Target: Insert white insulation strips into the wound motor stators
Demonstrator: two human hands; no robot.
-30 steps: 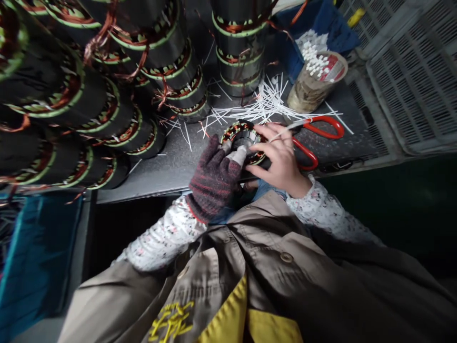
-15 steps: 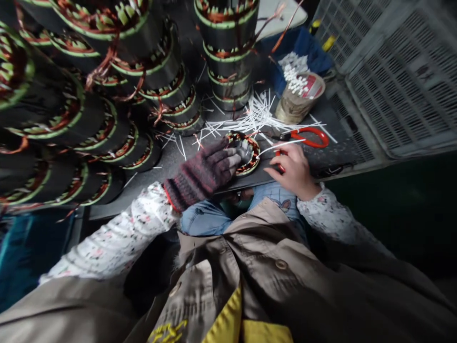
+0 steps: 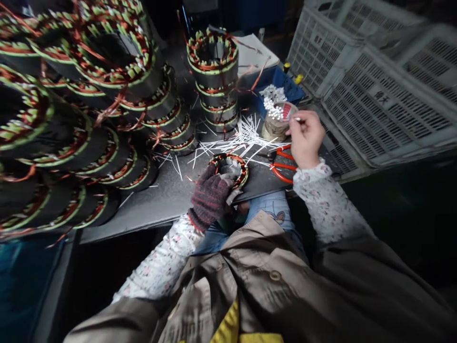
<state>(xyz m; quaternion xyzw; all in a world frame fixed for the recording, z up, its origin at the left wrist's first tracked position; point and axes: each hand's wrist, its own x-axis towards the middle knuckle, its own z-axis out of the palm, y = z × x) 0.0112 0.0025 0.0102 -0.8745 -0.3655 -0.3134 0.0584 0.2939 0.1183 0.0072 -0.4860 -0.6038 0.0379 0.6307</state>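
Note:
My left hand (image 3: 212, 195), in a dark knitted glove with bare fingertips, grips the near left side of a motor stator (image 3: 244, 177). This stator has copper windings and a green-edged rim, and it sits at the table's front edge. My bare right hand (image 3: 307, 139) is raised beside a round tub (image 3: 273, 130) of small white pieces. Its thumb and forefinger pinch a small white piece (image 3: 297, 119). Below that hand lie scissors (image 3: 282, 166) with red handles, partly hidden by the wrist. Long thin white strips (image 3: 246, 136) are scattered behind the stator.
Several stacked stators (image 3: 121, 85) crowd the left, with another stack (image 3: 214, 81) at the back middle. A blue bin (image 3: 285, 85) with white pieces stands behind the tub. Grey plastic crates (image 3: 374, 95) line the right side. Loose copper leads stick out from the stacks.
My right hand has moved from the scissors, up and away to the tub, and now pinches a white piece. The scissors lie released on the table. My left hand has shifted its hold on the stator.

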